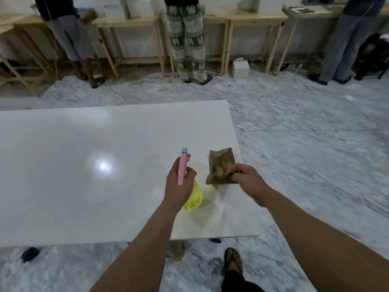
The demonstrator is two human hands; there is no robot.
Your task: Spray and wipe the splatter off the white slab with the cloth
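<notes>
A large glossy white slab (84,165) fills the left and middle of the view. Above its right part my left hand (179,186) grips a spray bottle (182,165) with a pink head, a blue nozzle and a yellow body; the nozzle points away from me. Just to the right, my right hand (246,180) pinches a crumpled brown cloth (221,167) that hangs above the slab near its right edge. I cannot make out any splatter on the shiny surface.
Grey marbled floor surrounds the slab. My sandalled foot (233,261) stands below its near edge. Wooden tables (130,20) line the far wall, with three people standing at them. A small white box (241,68) sits on the floor there.
</notes>
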